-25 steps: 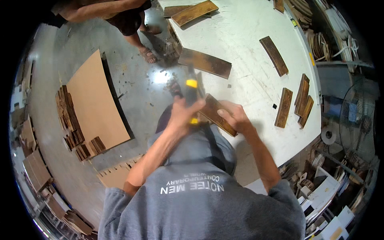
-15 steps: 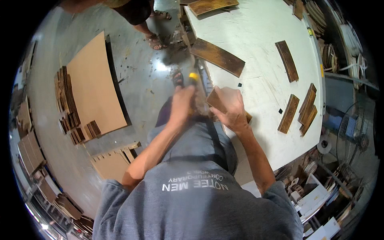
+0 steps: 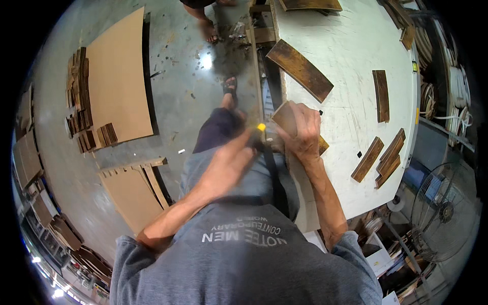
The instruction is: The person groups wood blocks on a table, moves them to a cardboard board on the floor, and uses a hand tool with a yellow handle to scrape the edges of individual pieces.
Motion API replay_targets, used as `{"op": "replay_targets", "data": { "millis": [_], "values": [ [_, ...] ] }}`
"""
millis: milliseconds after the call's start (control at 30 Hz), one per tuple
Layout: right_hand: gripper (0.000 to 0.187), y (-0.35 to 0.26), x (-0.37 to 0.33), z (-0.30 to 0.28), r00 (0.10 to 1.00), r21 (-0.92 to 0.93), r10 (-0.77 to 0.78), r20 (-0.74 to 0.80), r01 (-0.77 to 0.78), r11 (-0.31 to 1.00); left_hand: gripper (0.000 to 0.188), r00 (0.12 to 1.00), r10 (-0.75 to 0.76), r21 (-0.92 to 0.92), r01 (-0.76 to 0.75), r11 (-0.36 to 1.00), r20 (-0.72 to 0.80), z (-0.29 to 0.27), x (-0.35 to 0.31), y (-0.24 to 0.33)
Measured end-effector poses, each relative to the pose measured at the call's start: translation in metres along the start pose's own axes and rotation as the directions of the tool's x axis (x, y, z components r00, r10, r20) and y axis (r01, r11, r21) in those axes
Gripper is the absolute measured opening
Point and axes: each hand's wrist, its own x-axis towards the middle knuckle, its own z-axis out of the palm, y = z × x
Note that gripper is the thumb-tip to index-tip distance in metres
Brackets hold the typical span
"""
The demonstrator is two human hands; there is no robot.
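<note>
My left hand (image 3: 229, 165) is closed and smeared by motion, just left of the table edge. It grips a tool with a yellow end (image 3: 261, 127); the rest of the tool is too blurred or covered to make out its kind. My right hand (image 3: 306, 131) is wrapped round a short dark-brown wooden board (image 3: 284, 118), tilted up at the near left edge of the white-topped table (image 3: 351, 203). Another brown board piece (image 3: 323, 146) shows partly from behind that hand. A longer stained board (image 3: 300, 70) lies beyond it, overhanging the table's left edge.
More brown boards (image 3: 381, 96) lie along the table's right side, with a small stack (image 3: 391, 158) nearer me. On the floor at left are a large tan sheet (image 3: 119, 76) and wood strips (image 3: 78, 91). Another person's leg (image 3: 201, 18) stands ahead. A fan (image 3: 445, 211) is at right.
My left hand and its yellow-ended tool have moved down and slightly right, nearer the board. My right hand still holds the board. The whole view has shifted, and the other person is farther off.
</note>
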Motion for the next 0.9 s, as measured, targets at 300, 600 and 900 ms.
{"op": "replay_targets", "data": {
  "millis": [300, 600, 900],
  "values": [
    [0.07, 0.007, 0.0, 0.001, 0.999, 0.053, 0.005, 0.039, -0.007, 0.999, 0.052, 0.992, -0.124, 0.092, 0.122, 0.988, 0.021, 0.008, 0.0, 0.008],
    [0.076, 0.007, -0.006, -0.002, 0.999, 0.105, -0.024, 0.047, 0.019, 0.994, 0.02, 0.772, -0.584, -0.369, 0.634, 0.68, 0.251, 0.019, 0.04, -0.087],
    [0.077, -0.011, 0.015, -0.042, 0.907, 0.565, 0.382, -0.175, -0.225, 0.794, 0.015, 0.951, -0.3, -0.606, 0.197, 0.771, -0.073, 0.009, 0.05, -0.023]
  ]
}}
